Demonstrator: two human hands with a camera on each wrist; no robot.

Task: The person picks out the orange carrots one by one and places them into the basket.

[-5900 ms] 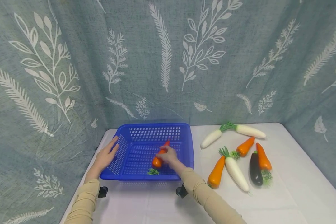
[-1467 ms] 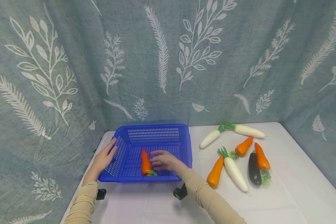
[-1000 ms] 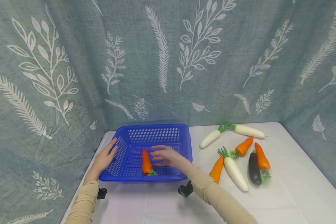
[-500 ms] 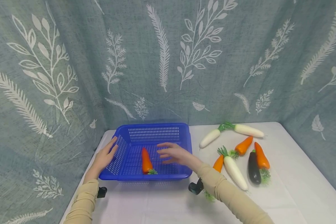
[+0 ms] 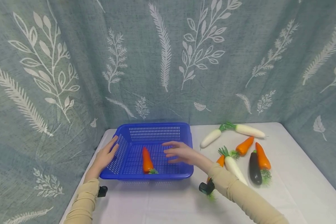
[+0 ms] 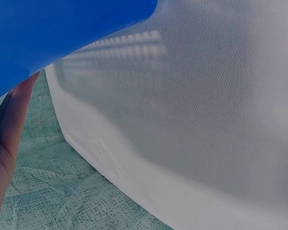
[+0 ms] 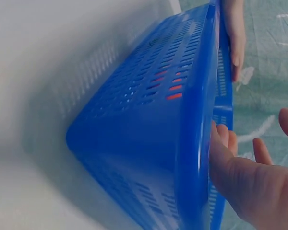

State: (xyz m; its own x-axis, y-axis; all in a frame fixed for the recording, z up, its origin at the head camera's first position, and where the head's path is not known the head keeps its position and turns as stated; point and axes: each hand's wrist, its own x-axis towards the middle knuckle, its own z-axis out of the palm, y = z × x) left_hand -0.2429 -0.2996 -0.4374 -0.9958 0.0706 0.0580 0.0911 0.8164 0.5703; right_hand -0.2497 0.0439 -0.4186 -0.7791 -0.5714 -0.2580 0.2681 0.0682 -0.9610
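Note:
A blue plastic basket [image 5: 145,176] with slotted walls stands on the left half of the table. One orange carrot [image 5: 147,161] with a green tuft lies inside on its floor, tip toward the back. My left hand [image 5: 103,158] rests against the basket's left side, fingers straight; the left wrist view shows that hand [image 6: 7,139] beside the blue wall [image 6: 62,28]. Over the basket's right part hovers my right hand [image 5: 182,152], fingers spread and relaxed, holding nothing. In the right wrist view, my right hand [image 7: 259,187] is just past the rim [image 7: 194,139].
On the right lie white radishes [image 5: 250,131] with green tops, several more carrots [image 5: 245,146] and a dark eggplant [image 5: 254,169]. My right forearm partly covers a carrot [image 5: 220,160] and a radish [image 5: 233,166]. A patterned curtain [image 5: 168,102] hangs behind the white table [image 5: 168,205].
Earlier my right hand held the carrot in the basket; it now lies further left, released. Since then my right hand has drawn up and to the right. The left hand stays put.

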